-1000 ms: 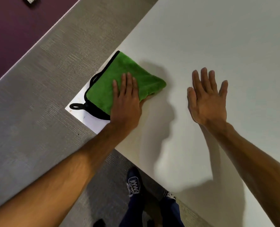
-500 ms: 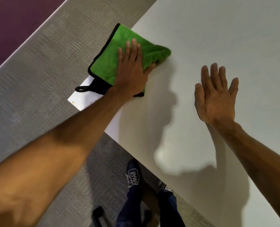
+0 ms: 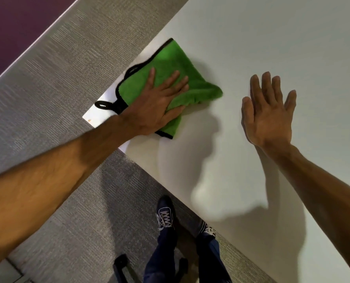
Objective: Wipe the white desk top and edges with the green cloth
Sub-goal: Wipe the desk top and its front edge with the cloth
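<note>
Flat on green cloth (image 3: 198,88): left hand (image 3: 155,105).

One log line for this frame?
phase: wiping | left hand pressing green cloth near white desk corner | right hand flat, empty

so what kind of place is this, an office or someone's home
Most likely an office or similar workplace, though that is not certain: a large plain white desk stands on grey ribbed, commercial-looking carpet, with a purple area bordering it.
</note>
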`<state>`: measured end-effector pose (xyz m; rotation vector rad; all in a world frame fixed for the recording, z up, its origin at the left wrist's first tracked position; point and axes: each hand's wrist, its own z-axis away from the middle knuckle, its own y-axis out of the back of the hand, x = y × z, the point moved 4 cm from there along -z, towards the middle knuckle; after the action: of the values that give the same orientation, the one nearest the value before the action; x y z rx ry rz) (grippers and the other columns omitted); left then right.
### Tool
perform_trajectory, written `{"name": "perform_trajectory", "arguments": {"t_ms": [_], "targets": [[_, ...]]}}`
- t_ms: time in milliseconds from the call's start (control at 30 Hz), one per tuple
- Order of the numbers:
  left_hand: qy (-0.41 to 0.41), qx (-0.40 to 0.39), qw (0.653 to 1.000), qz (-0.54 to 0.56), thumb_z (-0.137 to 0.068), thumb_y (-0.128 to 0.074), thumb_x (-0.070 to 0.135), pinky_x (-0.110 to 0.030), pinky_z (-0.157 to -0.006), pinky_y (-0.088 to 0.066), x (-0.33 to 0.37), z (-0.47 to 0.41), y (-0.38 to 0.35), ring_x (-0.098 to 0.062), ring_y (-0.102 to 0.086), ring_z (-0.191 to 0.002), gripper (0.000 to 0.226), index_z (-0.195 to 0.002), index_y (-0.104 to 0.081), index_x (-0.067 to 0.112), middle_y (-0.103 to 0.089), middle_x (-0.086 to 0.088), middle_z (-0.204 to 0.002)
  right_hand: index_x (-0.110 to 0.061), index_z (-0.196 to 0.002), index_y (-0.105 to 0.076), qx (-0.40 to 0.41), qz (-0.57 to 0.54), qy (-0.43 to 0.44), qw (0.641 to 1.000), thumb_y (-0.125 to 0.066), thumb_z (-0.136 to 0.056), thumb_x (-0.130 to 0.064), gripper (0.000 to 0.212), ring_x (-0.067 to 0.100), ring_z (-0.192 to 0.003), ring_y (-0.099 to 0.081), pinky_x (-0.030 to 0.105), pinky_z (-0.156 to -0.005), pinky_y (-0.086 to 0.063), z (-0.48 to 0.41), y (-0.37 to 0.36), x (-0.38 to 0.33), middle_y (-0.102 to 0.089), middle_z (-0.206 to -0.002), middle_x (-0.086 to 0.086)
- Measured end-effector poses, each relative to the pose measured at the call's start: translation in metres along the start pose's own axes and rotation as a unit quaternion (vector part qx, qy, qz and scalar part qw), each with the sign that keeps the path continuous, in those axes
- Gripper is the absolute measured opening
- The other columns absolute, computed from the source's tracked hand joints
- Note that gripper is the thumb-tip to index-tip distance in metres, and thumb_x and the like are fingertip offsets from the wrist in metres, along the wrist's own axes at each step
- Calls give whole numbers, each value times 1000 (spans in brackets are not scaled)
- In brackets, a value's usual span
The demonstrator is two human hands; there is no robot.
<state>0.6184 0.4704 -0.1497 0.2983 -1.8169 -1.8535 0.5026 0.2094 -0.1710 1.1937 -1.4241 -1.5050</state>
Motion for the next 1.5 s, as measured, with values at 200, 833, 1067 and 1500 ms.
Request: {"name": "perform_trajectory", "arguments": {"t_ms": [200,833,1067,1500], "targets": [[50,-21,992,-116,-105,-15,48,-65,-121,-5,14,2,-15,-23,-1,-157,67,-160,-10,10,-4,-8,-169,-23,-165,-4,-5,-6,1,1000,-13,-109,-43,60,23,-161,2,62,-127,-4,0,-3,0,-1,-174,2],[88,14,996,-5,-104,-28,42,-60,-123,-13,1,42,8,-36,-24,-151,67,-148,-37,-8,-32,-24,-159,-21,-165,-7,-22,-2,-1,1000,-11,-107,-44,62,24,-161,1,63,-126,-4,2,4,-2,-3,-174,4],[118,-22,988,-93,-104,-28,43,-54,-125,-8,-14,48,-10,-26,-4,-156,70,-160,-9,5,-6,-13,-168,-22,-165,-2,-25,1,-1,1000,-11,-108,-42,61,24,-161,4,63,-127,-3,1,0,-1,2,-174,3],[201,-53,971,-115,-108,-26,38,-63,-122,-4,-33,14,2,-32,0,-156,65,-158,-6,0,-4,-21,-167,-21,-165,-5,-45,-21,-9,999,-10,-106,-43,63,23,-161,5,63,-127,-1,4,11,-9,0,-174,2]]}}
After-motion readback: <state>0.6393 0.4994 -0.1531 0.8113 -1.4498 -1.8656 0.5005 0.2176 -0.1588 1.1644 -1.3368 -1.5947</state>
